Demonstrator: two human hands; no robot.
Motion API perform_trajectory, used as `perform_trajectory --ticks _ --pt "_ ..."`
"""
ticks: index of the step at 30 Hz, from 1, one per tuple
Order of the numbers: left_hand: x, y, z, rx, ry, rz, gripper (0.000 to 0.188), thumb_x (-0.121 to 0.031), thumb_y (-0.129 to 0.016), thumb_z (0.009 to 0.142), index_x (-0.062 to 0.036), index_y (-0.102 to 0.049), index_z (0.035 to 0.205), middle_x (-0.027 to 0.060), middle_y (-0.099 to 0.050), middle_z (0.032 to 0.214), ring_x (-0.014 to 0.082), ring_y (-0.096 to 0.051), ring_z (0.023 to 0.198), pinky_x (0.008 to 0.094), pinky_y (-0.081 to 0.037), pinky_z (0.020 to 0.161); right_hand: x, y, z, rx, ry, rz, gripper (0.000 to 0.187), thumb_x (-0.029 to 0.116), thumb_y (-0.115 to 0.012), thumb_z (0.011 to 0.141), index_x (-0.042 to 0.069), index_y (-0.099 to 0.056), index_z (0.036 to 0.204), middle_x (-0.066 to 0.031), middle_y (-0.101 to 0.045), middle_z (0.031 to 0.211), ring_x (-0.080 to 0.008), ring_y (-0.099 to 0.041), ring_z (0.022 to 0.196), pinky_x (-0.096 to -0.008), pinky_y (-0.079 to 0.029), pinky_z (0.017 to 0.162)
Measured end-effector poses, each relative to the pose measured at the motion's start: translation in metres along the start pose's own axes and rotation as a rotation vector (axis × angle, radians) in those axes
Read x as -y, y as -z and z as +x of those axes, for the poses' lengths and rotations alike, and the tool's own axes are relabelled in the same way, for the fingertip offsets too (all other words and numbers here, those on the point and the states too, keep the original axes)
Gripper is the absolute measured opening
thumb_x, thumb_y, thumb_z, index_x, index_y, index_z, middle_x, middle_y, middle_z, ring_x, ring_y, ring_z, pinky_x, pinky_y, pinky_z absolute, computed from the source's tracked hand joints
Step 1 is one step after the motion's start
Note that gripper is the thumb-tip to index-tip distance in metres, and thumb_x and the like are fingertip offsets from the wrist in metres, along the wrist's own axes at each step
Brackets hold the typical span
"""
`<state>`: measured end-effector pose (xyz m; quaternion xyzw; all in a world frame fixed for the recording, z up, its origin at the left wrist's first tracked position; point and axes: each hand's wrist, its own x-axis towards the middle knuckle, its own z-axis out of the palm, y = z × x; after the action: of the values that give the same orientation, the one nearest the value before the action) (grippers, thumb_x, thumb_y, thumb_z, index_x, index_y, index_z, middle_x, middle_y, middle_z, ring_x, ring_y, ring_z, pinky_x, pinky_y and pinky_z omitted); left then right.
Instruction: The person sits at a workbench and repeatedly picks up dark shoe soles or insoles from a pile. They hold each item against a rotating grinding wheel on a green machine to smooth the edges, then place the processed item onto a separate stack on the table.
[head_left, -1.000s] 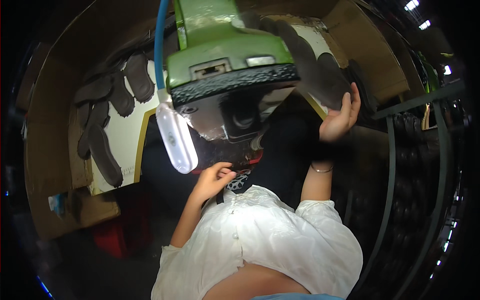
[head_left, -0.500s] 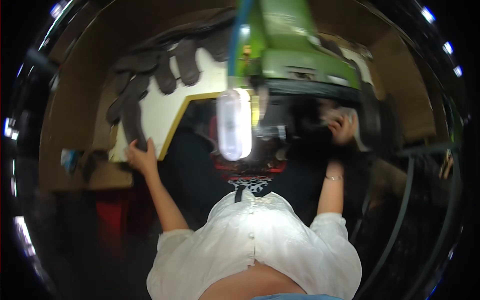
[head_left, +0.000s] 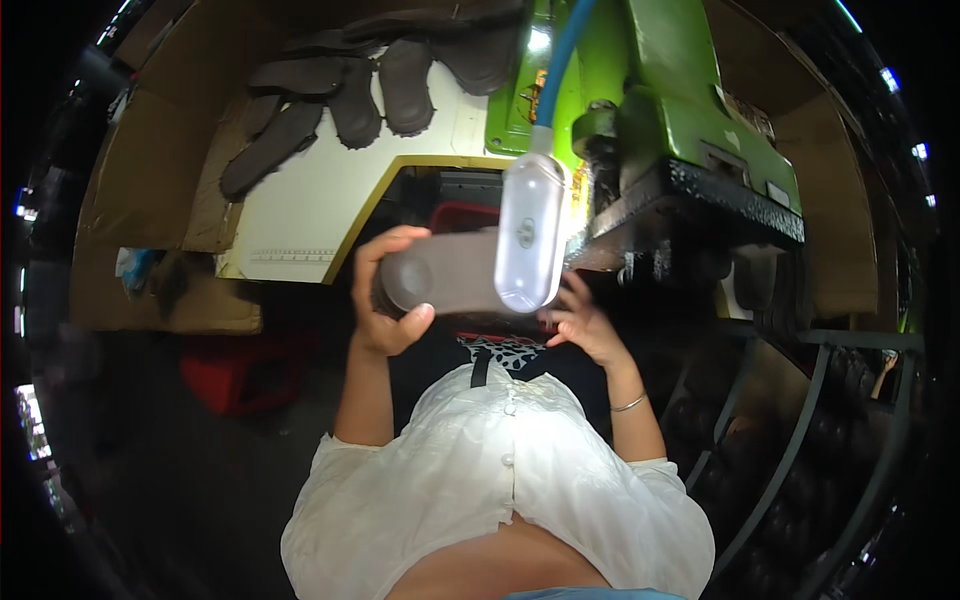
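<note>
A dark grey shoe sole [head_left: 455,275] lies level in front of my body, its rounded heel end to the left. My left hand [head_left: 370,318] grips that heel end, thumb on the near edge and fingers on the far one. My right hand [head_left: 592,332] is near the sole's other end, slightly blurred, with its fingers apart. A clear oblong lamp [head_left: 530,235] on a blue cable hides that end, so whether the right fingers touch the sole is unclear.
Several dark soles [head_left: 405,90] lie on a white board [head_left: 300,235] with a yellow edge. A green machine [head_left: 690,90] stands right of the lamp. Cardboard walls [head_left: 150,150] surround the table. A red stool-like object [head_left: 225,375] is low left; a grey metal rack [head_left: 815,390] stands right.
My left hand has taken a sole from the board's left edge and brought it in front of me. My right hand has come inward from beside the machine.
</note>
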<state>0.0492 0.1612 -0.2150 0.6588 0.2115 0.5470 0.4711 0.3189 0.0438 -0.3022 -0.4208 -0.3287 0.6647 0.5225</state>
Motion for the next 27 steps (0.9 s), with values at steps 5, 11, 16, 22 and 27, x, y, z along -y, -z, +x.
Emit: perform_trajectory --ticks 5,11,16,22,27 --pt "0.011 -0.064 -0.020 -0.207 0.326 -0.305 0.054 -0.008 -0.059 0.069 0.0022 -0.036 0.117 0.0146 -0.050 0.112 0.0184 -0.051 0.100 0.0327 -0.042 0.087 -0.018 -0.001 -0.026 0.091 -0.249 -0.009 0.036 0.017 -0.065 0.081 -0.003 -0.054 0.109 -0.0087 -0.060 0.096 -0.0153 -0.060 0.083 -0.0276 -0.054 0.062" --pt "0.023 -0.119 -0.027 0.242 0.575 -0.072 0.029 -0.019 -0.065 0.079 0.0015 -0.059 0.100 0.0054 -0.063 0.089 0.0123 -0.057 0.083 0.0274 -0.045 0.078 -0.056 -0.014 -0.024 0.199 -0.334 -0.427 0.048 0.034 -0.059 0.084 -0.001 -0.052 0.116 -0.0121 -0.053 0.118 -0.0197 -0.048 0.109 -0.0307 -0.037 0.093" --pt "-0.012 -0.116 0.034 0.474 0.809 0.044 0.023 -0.020 -0.061 0.083 0.0007 -0.062 0.091 0.0017 -0.061 0.077 0.0058 -0.051 0.068 0.0225 -0.044 0.063 -0.045 -0.048 -0.017 0.258 -0.373 -0.482 0.048 0.037 -0.057 0.084 0.000 -0.052 0.115 -0.0137 -0.054 0.116 -0.0211 -0.049 0.108 -0.0312 -0.039 0.091" --pt "0.019 -0.100 -0.014 0.150 0.636 -0.188 0.021 -0.017 -0.056 0.085 0.0002 -0.061 0.097 0.0046 -0.063 0.084 0.0086 -0.055 0.074 0.0239 -0.045 0.066 -0.026 0.005 -0.050 0.157 -0.286 -0.460 0.053 0.019 -0.072 0.072 0.000 -0.050 0.117 -0.0110 -0.055 0.114 -0.0195 -0.050 0.103 -0.0300 -0.040 0.089" --pt "0.015 -0.089 -0.016 0.152 0.688 -0.257 0.026 -0.017 -0.054 0.086 -0.0006 -0.056 0.106 0.0057 -0.061 0.092 0.0115 -0.055 0.081 0.0248 -0.045 0.072 0.023 0.067 -0.081 -0.240 0.018 0.039 0.045 -0.006 -0.065 0.048 -0.007 -0.061 0.092 -0.0107 -0.064 0.090 -0.0190 -0.061 0.081 -0.0268 -0.045 0.078"
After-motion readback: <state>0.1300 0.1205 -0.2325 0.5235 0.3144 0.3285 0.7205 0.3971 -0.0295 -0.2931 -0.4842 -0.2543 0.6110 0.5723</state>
